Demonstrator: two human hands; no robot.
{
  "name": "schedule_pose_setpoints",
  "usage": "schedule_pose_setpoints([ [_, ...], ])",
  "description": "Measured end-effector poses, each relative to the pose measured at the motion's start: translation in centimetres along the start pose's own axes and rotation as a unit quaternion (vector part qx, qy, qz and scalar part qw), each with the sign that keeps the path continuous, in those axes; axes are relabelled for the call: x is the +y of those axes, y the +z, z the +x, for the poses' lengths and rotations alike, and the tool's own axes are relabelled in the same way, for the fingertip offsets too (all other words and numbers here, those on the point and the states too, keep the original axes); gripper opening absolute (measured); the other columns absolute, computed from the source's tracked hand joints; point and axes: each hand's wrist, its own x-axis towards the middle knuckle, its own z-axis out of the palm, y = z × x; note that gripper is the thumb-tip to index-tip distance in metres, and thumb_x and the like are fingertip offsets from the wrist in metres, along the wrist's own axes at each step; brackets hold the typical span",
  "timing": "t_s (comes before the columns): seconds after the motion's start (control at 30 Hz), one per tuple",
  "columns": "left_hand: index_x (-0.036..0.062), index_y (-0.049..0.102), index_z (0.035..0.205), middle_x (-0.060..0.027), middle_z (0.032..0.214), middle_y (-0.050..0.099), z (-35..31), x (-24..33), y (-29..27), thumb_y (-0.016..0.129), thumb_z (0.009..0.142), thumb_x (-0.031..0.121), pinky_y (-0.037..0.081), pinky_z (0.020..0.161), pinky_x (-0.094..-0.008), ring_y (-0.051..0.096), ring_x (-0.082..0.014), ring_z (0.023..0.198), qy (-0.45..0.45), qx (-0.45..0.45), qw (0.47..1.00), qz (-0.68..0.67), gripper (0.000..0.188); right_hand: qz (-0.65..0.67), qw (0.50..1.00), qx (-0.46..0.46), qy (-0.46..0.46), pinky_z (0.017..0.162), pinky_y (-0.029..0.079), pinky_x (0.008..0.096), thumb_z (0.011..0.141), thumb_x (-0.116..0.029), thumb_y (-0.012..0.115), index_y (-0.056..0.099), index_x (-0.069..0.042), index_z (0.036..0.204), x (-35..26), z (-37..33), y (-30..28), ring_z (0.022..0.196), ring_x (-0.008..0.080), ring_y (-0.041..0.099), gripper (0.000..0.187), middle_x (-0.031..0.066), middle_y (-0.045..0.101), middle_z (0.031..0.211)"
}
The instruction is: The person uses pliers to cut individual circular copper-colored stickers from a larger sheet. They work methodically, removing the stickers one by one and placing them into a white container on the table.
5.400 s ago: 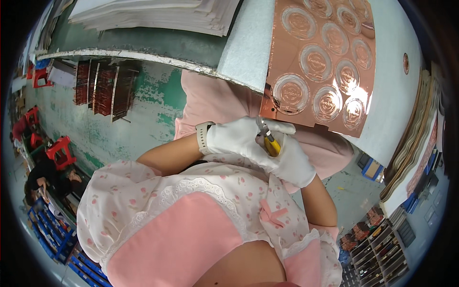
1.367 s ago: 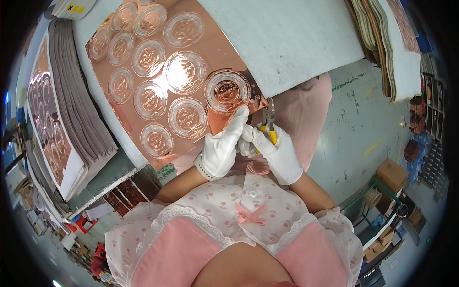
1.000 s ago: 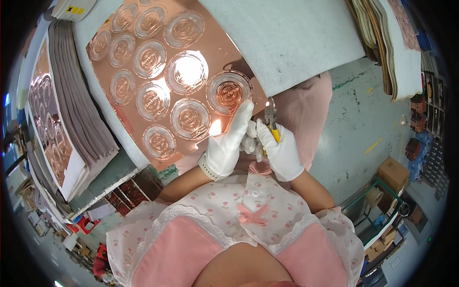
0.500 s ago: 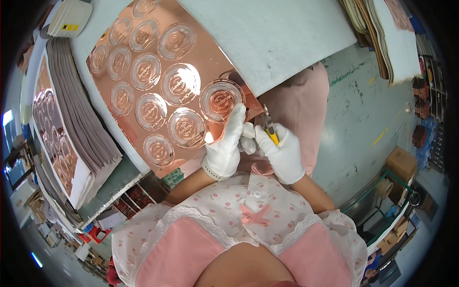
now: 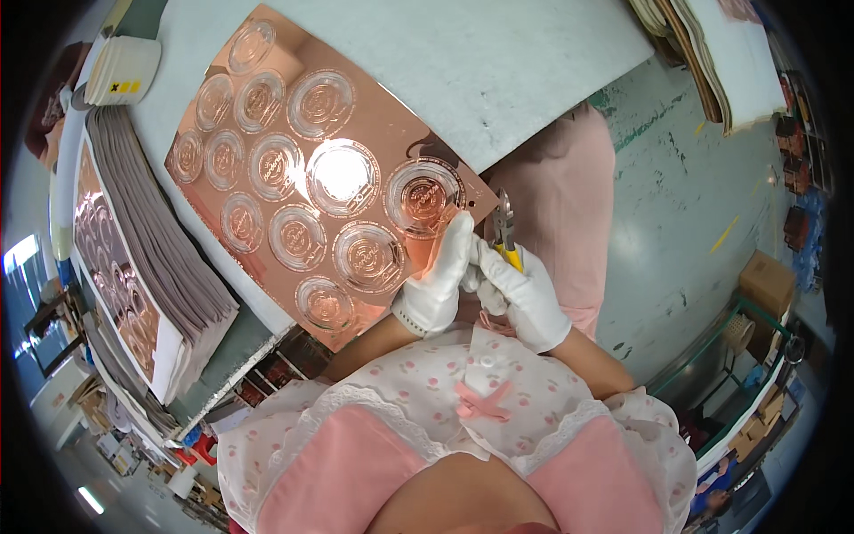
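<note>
A shiny copper-coloured sheet (image 5: 387,147) with several round embossed designs lies slanting on the light table, its near right part reaching over the edge. My left hand (image 5: 436,289), in a white glove, grips the sheet's near edge, with the thumb on top beside a round design. Its other fingers are partly hidden. My right hand (image 5: 532,307), also white-gloved, is closed around small cutting pliers (image 5: 506,230) with yellow handles. The metal jaws point up, just right of the sheet's corner, where a small dark hole shows. Both hands are close together.
At the left stands a thick stack of grey sheets (image 5: 160,214), with another copper embossed sheet (image 5: 111,258) beside it. A white container (image 5: 124,71) sits on the table's (image 5: 498,62) far left. More stacked sheets (image 5: 694,62) are at upper right, and a cardboard box (image 5: 767,283) at right.
The copper sheet has shifted down and slightly right in view. My left hand has moved a little right with it, and the pliers have tilted slightly; both grips stay.
</note>
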Motion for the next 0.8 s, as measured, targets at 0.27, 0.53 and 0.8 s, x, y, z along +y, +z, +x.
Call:
schedule_pose_setpoints([
  [0.27,0.0083,0.048,0.067,-0.0008,0.053,0.048,0.3,2.8,1.2,0.039,0.092,0.04,0.031,0.04,-0.0217,0.042,-0.0076,0.043,0.014,-0.023,0.998,0.056,0.041,0.087,0.996,-0.01,-0.003,0.042,0.025,0.0175,0.083,-0.021,0.059,0.054,-0.009,0.083,0.6,0.1,-0.2,0.048,0.0015,0.033,0.013,-0.007,0.041,0.061],
  [0.53,0.0083,0.051,0.069,-0.0031,0.052,0.05,-0.7,2.6,-0.6,0.037,0.091,0.045,0.03,0.036,-0.0234,0.039,-0.0099,0.038,-0.005,-0.051,0.998,0.043,0.045,-0.081,0.993,-0.08,0.044,0.051,0.036,0.022,0.071,-0.007,0.067,0.051,-0.005,0.072,-3.1,-0.6,-3.0,0.055,0.0062,0.043,0.017,-0.0012,0.048,0.067],
  [0.8,-0.0004,0.042,0.117,-0.0038,0.046,0.04,-2.0,0.6,-2.1,0.03,0.095,0.018,0.023,0.036,-0.02,0.032,-0.009,0.035,0.209,-0.041,0.975,-0.069,0.031,0.093,0.992,0.048,-0.078,0.043,0.033,0.0237,0.068,-0.01,0.052,0.048,-0.007,0.08,-6.9,-0.2,-10.5,0.053,0.0094,0.044,0.013,-0.0012,0.045,0.065],
])
